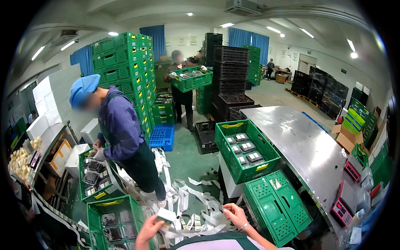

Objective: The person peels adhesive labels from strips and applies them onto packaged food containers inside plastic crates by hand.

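At the bottom centre, my left hand is closed on a small white roll of labels. My right hand is to its right, fingers pinched at the white backing strip that trails between the hands. Just left of my left hand stands a green crate holding clear packs with dark contents. Beyond my right hand, a green crate holds several black packs with white labels. Folded green crates lie to the right of that hand.
Loose white strips cover the floor ahead. A co-worker in a blue cap bends over a crate at left; another person carries a green crate. A metal table with red scales stands right. Crate stacks rise behind.
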The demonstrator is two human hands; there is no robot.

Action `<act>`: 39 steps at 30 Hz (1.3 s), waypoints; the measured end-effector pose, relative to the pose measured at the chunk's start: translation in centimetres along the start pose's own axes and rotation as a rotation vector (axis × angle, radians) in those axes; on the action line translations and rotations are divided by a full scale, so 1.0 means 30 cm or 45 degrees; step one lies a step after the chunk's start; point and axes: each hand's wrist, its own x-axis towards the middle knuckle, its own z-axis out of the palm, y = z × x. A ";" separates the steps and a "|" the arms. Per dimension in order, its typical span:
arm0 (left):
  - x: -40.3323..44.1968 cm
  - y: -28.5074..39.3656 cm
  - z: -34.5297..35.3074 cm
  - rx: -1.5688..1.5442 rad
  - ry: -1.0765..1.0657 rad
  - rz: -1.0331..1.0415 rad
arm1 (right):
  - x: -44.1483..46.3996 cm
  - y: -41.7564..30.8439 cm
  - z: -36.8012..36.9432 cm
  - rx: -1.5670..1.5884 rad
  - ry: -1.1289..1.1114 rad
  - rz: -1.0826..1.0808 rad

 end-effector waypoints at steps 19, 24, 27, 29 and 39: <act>0.383 0.323 -0.162 -0.250 0.163 0.616 | 0.082 -0.139 -0.403 -0.403 0.255 -0.149; 0.554 0.392 -0.122 -0.295 0.187 0.659 | 0.082 -0.145 -0.538 -0.213 0.359 -0.108; 0.674 0.392 -0.075 -0.328 0.160 0.621 | 0.090 -0.154 -0.603 -0.264 0.340 -0.085; 0.740 0.391 -0.026 -0.333 0.133 0.591 | 0.116 -0.171 -0.641 -0.277 0.310 -0.079; 1.170 0.320 0.125 -0.375 0.109 0.419 | 0.505 -0.158 -0.907 -0.301 0.088 0.002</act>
